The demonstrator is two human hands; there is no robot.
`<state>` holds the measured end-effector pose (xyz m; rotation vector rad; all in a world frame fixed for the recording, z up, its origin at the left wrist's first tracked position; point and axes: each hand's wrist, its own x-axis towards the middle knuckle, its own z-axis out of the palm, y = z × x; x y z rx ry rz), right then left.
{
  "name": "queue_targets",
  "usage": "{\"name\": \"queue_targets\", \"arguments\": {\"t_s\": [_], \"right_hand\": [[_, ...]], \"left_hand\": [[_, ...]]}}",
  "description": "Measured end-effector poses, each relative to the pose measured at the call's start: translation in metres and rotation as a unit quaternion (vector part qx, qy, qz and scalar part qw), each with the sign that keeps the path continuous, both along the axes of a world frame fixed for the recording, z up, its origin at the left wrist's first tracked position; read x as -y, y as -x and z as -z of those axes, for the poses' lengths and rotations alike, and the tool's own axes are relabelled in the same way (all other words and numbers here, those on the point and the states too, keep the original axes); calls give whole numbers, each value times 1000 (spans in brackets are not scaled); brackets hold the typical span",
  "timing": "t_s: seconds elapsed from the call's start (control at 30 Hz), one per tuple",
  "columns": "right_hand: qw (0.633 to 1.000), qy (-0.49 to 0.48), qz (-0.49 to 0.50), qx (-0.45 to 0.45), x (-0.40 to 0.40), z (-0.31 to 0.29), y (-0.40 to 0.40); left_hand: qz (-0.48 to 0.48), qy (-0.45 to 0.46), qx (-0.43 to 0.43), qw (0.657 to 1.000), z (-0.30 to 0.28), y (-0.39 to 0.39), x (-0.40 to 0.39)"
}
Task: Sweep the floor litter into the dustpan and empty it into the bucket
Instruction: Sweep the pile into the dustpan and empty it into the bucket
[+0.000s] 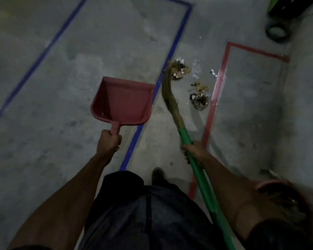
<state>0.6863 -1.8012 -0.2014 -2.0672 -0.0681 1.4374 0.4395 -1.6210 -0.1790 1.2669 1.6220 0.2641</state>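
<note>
My left hand [107,142] grips the short handle of a red dustpan [122,101], held above the concrete floor with its mouth pointing away from me; the pan looks empty. My right hand [194,152] is closed around the green handle of a broom [172,98]. Its straw bristles curve forward and their tips touch a pile of paper and cardboard scraps [179,69]. A second heap of litter [200,98] lies to the right of the bristles, with clear plastic bits [196,68] between the heaps. A red bucket [285,199] sits at the lower right, blurred, behind my right forearm.
Blue tape [172,53] runs along the floor left of the litter, and red tape [217,83] marks a rectangle on its right. A black ring-shaped object [277,32] and dark equipment sit at the top right. My shoe [157,175] is below the broom.
</note>
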Motion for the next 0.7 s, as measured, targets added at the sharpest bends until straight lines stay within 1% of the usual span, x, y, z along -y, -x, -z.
{"name": "queue_targets", "arguments": {"t_s": [0.07, 0.17, 0.3, 0.37, 0.5, 0.57, 0.7], "right_hand": [[1000, -5, -9, 6, -41, -6, -14], [999, -5, -12, 31, -103, -5, -32], [996, -6, -8, 86, -185, 9, -53], [995, -2, 5, 105, -223, 12, -62], [993, -38, 20, 112, -286, 6, -76], [992, -40, 14, 119, -311, 0, -84], [990, -38, 34, 132, -362, -2, -111]], "left_hand": [[-3, -16, -16, 1000, 0, -8, -36], [-3, -32, -11, 999, 12, -22, -97], [23, -90, -55, 994, 34, -48, -195], [48, -113, -72, 990, 37, -64, -247], [95, -127, -98, 983, 31, -94, -341], [127, -134, -115, 976, 27, -116, -382], [183, -147, -124, 964, 26, -170, -454]]}}
